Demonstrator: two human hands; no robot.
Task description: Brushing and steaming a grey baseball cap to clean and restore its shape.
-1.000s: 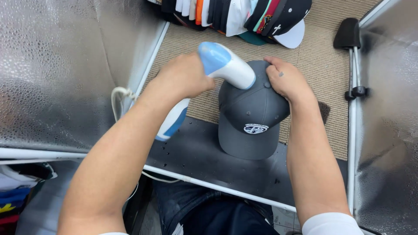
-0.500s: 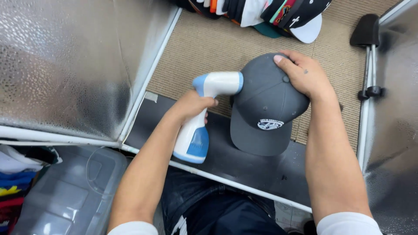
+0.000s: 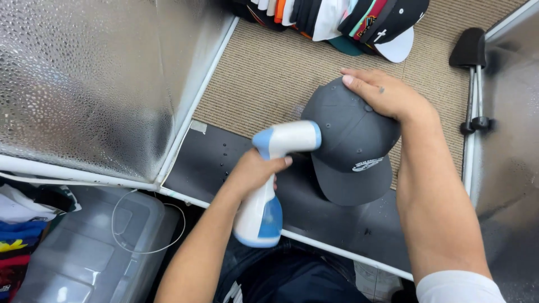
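A dark grey cap (image 3: 348, 146) with a small white logo on its front sits on a black board (image 3: 202, 163), brim toward me. My right hand (image 3: 384, 95) rests flat on the cap's crown and presses it down. My left hand (image 3: 252, 171) grips the handle of a white and blue handheld steamer (image 3: 269, 185). The steamer's head points right and touches the cap's left side.
A row of several caps (image 3: 348, 17) in mixed colours lies at the top on beige carpet (image 3: 264, 78). Shiny silver panels (image 3: 84, 78) stand left and right. A black stand (image 3: 471, 73) is at the right. A clear plastic bin (image 3: 84, 252) with a white cord sits lower left.
My left hand has brought the steamer down from over the cap's top to its left side, nozzle against the crown. My right hand has stayed on the cap.
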